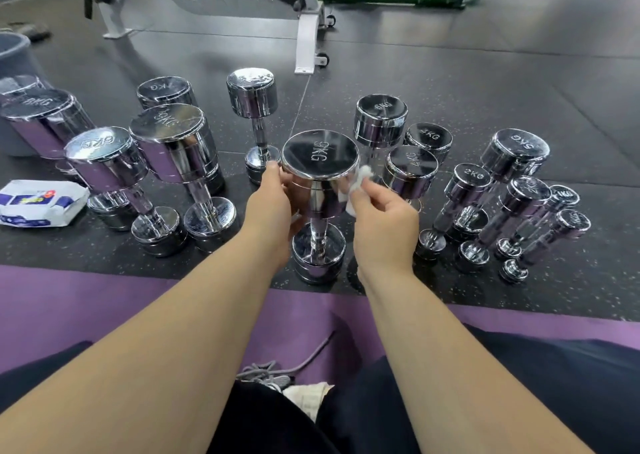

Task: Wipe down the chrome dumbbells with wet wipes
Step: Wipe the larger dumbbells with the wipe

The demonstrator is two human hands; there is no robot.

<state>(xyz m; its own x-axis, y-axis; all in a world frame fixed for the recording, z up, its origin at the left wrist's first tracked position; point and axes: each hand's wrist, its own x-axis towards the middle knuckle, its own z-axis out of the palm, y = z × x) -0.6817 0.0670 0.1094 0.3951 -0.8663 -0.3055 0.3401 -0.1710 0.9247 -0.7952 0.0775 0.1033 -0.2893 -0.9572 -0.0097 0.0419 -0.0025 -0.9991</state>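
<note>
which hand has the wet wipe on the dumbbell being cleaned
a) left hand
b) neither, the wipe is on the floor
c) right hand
c: the right hand presses the white wet wipe against the upper head of the upright dumbbell, while the left hand steadies the head's other side.

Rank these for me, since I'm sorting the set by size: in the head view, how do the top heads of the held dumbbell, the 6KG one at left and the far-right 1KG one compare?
Largest to smallest as they appear:
1. Held dumbbell, though it is nearest the camera.
2. 6KG dumbbell, clearly narrower.
3. 1KG dumbbell, smallest by far.
</note>
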